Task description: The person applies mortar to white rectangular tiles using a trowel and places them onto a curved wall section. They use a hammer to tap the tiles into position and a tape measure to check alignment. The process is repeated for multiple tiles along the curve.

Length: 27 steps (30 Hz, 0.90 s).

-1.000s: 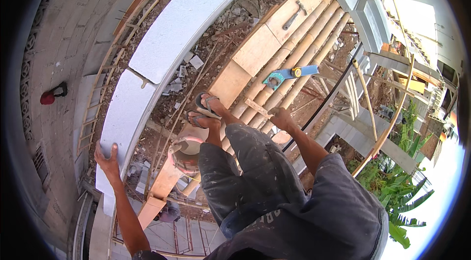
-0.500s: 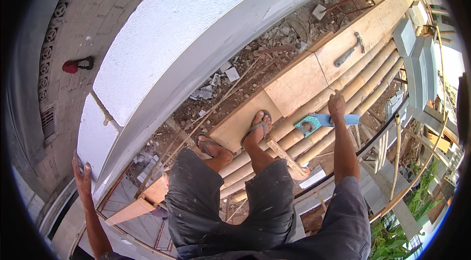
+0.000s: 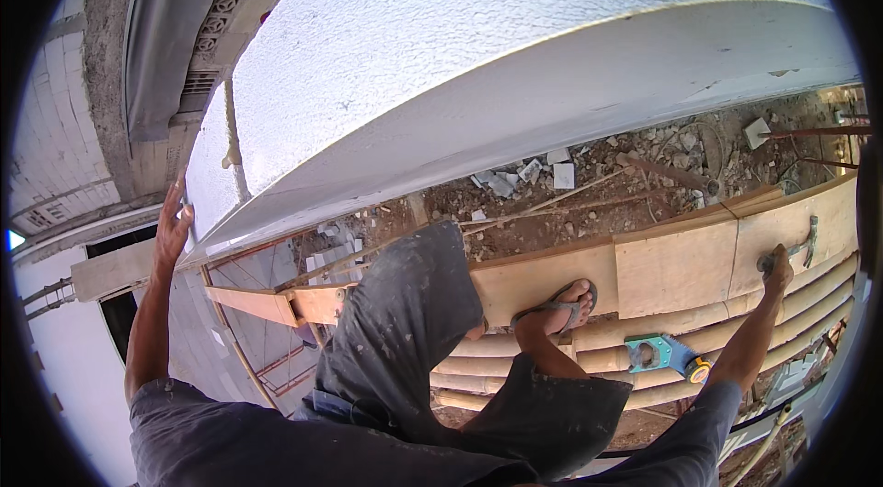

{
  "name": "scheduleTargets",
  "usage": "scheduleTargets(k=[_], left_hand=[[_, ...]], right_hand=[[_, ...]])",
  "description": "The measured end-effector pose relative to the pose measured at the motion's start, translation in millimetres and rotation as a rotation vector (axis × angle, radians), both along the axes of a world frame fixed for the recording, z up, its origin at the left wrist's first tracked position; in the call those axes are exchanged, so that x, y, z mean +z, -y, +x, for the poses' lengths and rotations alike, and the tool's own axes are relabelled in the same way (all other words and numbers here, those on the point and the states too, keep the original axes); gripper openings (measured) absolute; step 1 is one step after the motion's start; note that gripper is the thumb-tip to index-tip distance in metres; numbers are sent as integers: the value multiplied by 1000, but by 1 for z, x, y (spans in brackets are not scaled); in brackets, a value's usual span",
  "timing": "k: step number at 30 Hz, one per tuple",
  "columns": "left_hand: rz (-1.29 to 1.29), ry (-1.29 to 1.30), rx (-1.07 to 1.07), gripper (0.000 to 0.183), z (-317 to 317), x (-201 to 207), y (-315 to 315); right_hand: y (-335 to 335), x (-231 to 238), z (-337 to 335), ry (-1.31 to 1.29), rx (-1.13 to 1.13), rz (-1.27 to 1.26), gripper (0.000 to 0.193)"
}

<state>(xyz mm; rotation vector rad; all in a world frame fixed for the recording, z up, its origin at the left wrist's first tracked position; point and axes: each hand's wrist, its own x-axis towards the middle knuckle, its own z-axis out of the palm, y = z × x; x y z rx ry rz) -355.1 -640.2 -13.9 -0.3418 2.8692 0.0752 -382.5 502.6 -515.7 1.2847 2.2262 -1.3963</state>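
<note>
My right hand (image 3: 779, 272) is closed around the handle of a claw hammer (image 3: 811, 243), which lies on the plywood planks (image 3: 671, 271) at the right. My left hand (image 3: 172, 225) rests flat with stretched fingers against the end of the white block wall (image 3: 395, 36). A hand saw with a teal handle (image 3: 647, 354) lies across the bamboo poles (image 3: 598, 360), left of my right arm. On its blue blade sits a yellow and blue tape measure (image 3: 699, 369).
I stand in flip-flops (image 3: 555, 306) on planks and bamboo poles above ground strewn with rubble (image 3: 681, 156). The wall runs along the far side. Thin poles (image 3: 543, 211) and rusty metal bars (image 3: 819, 131) cross below. A low concrete structure (image 3: 110, 280) stands at the left.
My right hand has left the saw and taken hold of the hammer. The tape measure now shows on the saw's blade. My body has turned, and my left hand stays on the wall.
</note>
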Motion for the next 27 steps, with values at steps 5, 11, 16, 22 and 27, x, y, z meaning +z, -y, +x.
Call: scheduleTargets(k=[5,11,16,22,27], left_hand=[[-107,19,77,92,0,26,-15],[74,25,-50,93,-37,2,-47],[183,127,-14,97,-30,1,-42],[245,37,-15,92,-43,-3,-74],[263,12,32,91,-29,2,-67]], right_hand=[[152,64,31,-9,-657,-342,25],[245,213,172,161,438,229,19],[413,426,165,-48,796,-47,14],[568,616,-13,-41,1047,-52,36],[676,617,-161,-193,1295,212,48]])
